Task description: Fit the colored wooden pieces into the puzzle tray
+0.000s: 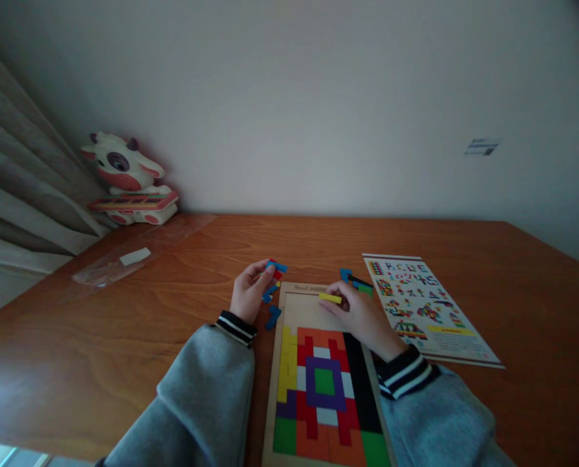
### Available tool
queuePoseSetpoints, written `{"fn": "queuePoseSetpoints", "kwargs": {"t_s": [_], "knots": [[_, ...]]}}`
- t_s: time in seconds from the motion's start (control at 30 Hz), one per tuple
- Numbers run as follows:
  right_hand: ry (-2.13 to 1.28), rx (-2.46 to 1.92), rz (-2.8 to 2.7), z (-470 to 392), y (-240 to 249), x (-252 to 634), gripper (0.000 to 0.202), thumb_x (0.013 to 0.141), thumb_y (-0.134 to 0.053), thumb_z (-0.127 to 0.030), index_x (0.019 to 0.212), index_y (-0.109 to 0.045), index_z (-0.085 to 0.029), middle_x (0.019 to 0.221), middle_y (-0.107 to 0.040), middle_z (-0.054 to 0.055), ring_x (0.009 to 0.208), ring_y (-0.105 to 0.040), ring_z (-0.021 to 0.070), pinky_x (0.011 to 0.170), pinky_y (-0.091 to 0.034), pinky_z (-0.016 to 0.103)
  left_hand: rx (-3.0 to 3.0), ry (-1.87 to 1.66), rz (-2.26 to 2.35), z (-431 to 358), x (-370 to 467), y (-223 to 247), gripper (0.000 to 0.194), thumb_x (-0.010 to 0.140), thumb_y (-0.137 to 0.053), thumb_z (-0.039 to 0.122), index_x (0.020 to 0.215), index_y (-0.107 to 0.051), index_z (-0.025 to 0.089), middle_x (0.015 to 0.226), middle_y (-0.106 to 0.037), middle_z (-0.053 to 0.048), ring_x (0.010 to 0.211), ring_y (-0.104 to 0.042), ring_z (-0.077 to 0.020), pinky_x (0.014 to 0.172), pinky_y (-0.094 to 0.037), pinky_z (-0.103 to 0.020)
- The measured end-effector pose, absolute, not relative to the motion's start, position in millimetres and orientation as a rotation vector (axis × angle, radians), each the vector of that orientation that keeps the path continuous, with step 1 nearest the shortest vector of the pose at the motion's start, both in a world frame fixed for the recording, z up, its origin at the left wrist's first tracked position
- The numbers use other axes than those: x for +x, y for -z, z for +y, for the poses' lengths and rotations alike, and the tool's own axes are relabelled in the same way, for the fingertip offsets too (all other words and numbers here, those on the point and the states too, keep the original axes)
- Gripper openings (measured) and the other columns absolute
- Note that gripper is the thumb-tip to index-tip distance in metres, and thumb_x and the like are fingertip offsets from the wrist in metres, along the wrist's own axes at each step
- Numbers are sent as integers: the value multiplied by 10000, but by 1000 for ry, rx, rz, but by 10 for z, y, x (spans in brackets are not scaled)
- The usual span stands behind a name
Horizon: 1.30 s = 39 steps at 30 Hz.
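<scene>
Pinched in my left hand [250,287] are a blue puzzle piece [280,266] and a red one beneath it, just off the tray's upper left corner. My right hand [360,312] holds a yellow puzzle piece [330,298] over the bare upper part of the wooden puzzle tray [303,311]. Coloured pieces fill the lower part of the tray, with a green block [324,382] inside a purple frame at the centre. Loose blue pieces [273,317] lie along the tray's left edge. More blue, black and green pieces [346,275] sit beyond my right hand, partly hidden by it.
A printed pattern sheet [430,305] lies to the right of the tray. At the back left stands a cow-shaped toy keyboard [133,188], with a clear plastic bag [99,272] in front of it. A curtain [26,162] hangs at the left; a wall closes off the table's back.
</scene>
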State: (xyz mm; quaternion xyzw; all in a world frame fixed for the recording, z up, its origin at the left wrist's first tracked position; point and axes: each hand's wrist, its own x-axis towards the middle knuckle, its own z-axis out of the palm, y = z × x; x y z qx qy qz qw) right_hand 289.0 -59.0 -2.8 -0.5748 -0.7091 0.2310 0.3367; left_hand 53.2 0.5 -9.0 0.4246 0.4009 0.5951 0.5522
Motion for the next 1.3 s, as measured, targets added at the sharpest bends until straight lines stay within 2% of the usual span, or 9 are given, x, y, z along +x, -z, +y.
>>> {"fn": "queuePoseSetpoints", "kwargs": {"t_s": [0.13, 0.27, 0.47, 0.67, 0.83, 0.93, 1.03, 1.13, 1.3], "knots": [[-477, -1572, -1674, -549, 22, 3098, 304, 900, -534, -458, 1080, -630, -232, 975, -730, 59, 811, -678, 213, 719, -500, 329, 1274, -1345, 1107, 130, 224, 95, 405, 762, -724, 490, 958, -689, 137, 891, -739, -67, 763, -690, -166, 720, -552, -279], [-262, -1704, -1663, -518, 87, 3304, 324, 921, -465, -445, 1011, -673, -213, 1001, -740, 81, 821, -681, 239, 734, -492, 357, 1711, -1175, 1222, 122, -1, 97, 394, 825, -654, 487, 1019, -697, 147, 934, -750, -70, 836, -699, -201, 767, -551, -304], [-230, -1803, -1631, -510, 159, 3416, 313, 896, -481, -443, 953, -688, -215, 959, -751, 76, 799, -688, 251, 734, -500, 376, 2012, -990, 1407, 66, -187, 85, 360, 848, -617, 456, 1028, -702, 157, 850, -742, -54, 688, -669, -181, 631, -534, -288], [-370, -1610, -1527, -558, 92, 3259, 338, 893, -522, -488, 995, -682, -209, 926, -742, 78, 738, -683, 214, 701, -522, 347, 1904, -1105, 1344, 43, -110, 106, 363, 852, -622, 431, 1079, -663, 151, 920, -738, -76, 781, -692, -195, 702, -566, -308], [-472, -1455, -1398, -581, 70, 3142, 428, 852, -604, -492, 1158, -601, -192, 1023, -716, 100, 792, -678, 209, 710, -538, 343, 1669, -1223, 1201, -9, 72, 183, 382, 822, -668, 425, 1090, -633, 155, 1018, -722, -101, 897, -711, -216, 803, -592, -346], [-486, -1448, -1334, -577, 76, 3151, 383, 835, -631, -495, 1067, -631, -191, 975, -717, 89, 824, -672, 219, 749, -531, 357, 1533, -1297, 1133, 5, 105, 204, 389, 797, -695, 445, 1042, -637, 148, 1043, -720, -111, 949, -708, -230, 839, -591, -363], [-520, -1469, -1305, -559, 104, 3179, 347, 816, -645, -522, 921, -663, -191, 895, -719, 80, 814, -668, 232, 757, -523, 372, 1365, -1382, 1107, 27, 104, 184, 407, 751, -742, 460, 961, -607, 139, 947, -742, -101, 878, -725, -221, 840, -591, -376], [-655, -1373, -1221, -545, 124, 3174, 351, 793, -666, -534, 859, -631, -191, 931, -723, 92, 873, -681, 242, 808, -531, 386, 1242, -1489, 1081, 33, 110, 153, 416, 710, -786, 446, 881, -553, 146, 890, -743, -80, 833, -731, -209, 829, -591, -379], [-793, -1282, -1184, -566, 85, 3193, 373, 805, -660, -522, 967, -593, -192, 970, -729, 106, 836, -699, 230, 807, -555, 398, 1352, -1487, 1052, 14, 124, 143, 400, 764, -740, 443, 962, -583, 134, 1067, -712, -120, 940, -706, -216, 868, -575, -389]]}}
